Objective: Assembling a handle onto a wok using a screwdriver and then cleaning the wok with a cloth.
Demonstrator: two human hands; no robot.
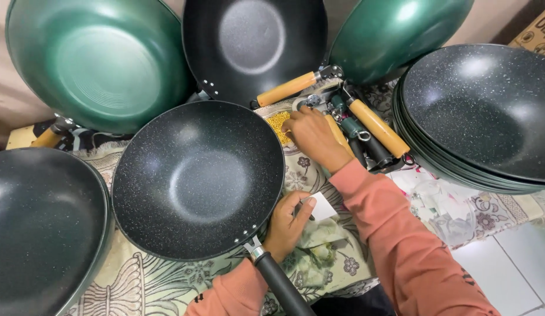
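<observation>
Woks [97, 61] ring the speckled pan [197, 178] — left hand [287, 225] pinching a white card [323, 207], right hand [310, 136] fingering yellow screws [278, 126].

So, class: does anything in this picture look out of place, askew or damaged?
Nothing looks damaged or spilled. The green woks at the back lean on edge rather than lying flat. The left hand holds a small white card beside the speckled wok; the right hand reaches among loose wooden handles.

I count two hands, left [287, 225] and right [310, 137]. Three green upturned woks [100, 64] fill the upper frame, one speckled wok [196, 178] sits mid-frame, a speckled stack [477, 117] stands at right, and two wooden handles [378, 127] lie between.
</observation>
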